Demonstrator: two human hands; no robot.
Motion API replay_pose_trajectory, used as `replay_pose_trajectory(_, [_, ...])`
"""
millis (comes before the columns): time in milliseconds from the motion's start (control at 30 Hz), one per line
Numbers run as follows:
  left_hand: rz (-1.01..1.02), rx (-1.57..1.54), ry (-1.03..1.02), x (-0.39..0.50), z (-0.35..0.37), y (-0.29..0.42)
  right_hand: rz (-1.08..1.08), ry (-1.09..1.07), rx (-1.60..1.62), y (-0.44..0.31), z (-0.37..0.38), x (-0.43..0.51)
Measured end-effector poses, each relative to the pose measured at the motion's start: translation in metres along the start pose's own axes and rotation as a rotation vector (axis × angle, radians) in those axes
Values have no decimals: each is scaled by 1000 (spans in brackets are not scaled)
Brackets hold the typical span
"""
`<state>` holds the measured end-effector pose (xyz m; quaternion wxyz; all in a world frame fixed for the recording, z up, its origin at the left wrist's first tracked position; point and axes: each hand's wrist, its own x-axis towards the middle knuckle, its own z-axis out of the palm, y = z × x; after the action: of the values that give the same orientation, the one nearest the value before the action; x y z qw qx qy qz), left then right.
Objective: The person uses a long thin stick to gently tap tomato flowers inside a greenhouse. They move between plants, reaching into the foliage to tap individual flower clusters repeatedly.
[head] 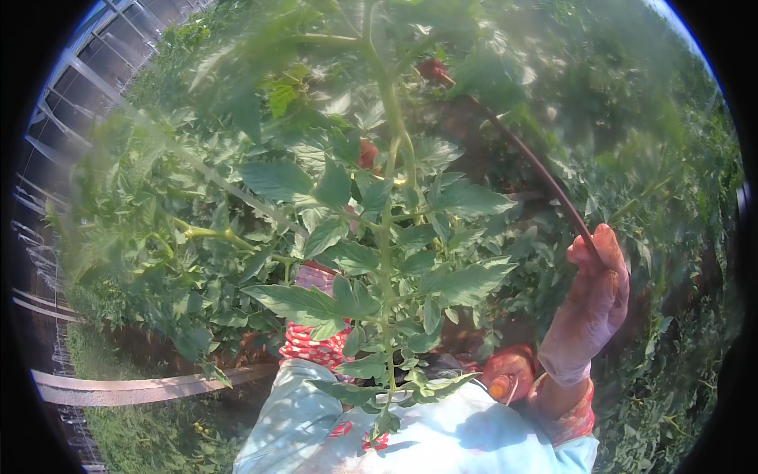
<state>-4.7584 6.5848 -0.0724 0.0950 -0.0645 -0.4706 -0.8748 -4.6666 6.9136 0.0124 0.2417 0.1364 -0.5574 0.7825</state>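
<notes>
A tomato plant's stem (386, 249) with toothed leaves hangs close before me. To its right, my right hand (589, 302), in a thin translucent glove, pinches the lower end of a narrow dark reddish strip (536, 163). The strip curves up left to a blurred red thing (434, 71) near the upper stem; how they join is unclear. My left hand (317, 278), also gloved, is mostly hidden behind the leaves, left of the stem, its fingers not clear. Another small red piece (368, 154) shows between leaves; I cannot tell what it is part of.
Dense tomato foliage (195, 260) surrounds me on both sides. A pale curved band or pipe (160, 385) crosses at lower left. Greenhouse framing (77, 106) stands at far left. At my waist is a reddish round object with an orange end (502, 388).
</notes>
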Motion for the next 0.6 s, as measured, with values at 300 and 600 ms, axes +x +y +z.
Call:
replay_pose_trajectory(300, [-110,-20,-113,-12,-10,-3,20,2,-176,3,29,8])
replay_pose_trajectory(600, [-338,165,-370,-39,-56,27,-5,51,-134,-4,29,3])
